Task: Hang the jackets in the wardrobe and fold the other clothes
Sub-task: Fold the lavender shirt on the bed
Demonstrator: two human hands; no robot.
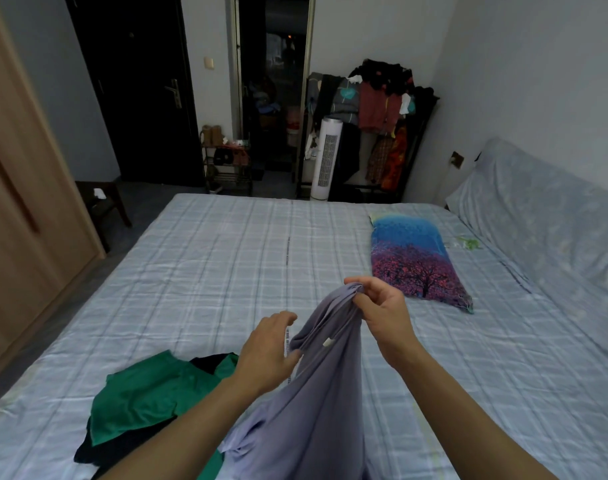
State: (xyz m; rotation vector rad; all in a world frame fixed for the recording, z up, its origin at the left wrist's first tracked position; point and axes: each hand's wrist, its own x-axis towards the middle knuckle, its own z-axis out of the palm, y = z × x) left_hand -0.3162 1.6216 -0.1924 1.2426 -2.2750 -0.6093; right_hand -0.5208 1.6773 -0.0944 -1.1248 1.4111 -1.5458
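Pinching lilac shirt [316, 393], right hand [382, 317]; hem cut off, left hand [268, 355] seemingly loose.

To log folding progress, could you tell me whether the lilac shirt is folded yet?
Not folded: the lilac shirt hangs bunched from the right hand, with the left hand on its edge.

Right hand [382, 311]: pinching bunched top edge of lilac shirt [316, 403], lifted above bed [198, 265].
Left hand [268, 351]: fingers spread, touching shirt's side fold just below.
Shirt: hanging down toward camera, small white tag showing.
Green shirt [146, 396]: crumpled on bed at left, over dark garment [122, 448].
Pillow [413, 258]: tree print, well apart on right.
Wardrobe [22, 209]: far left, closed.
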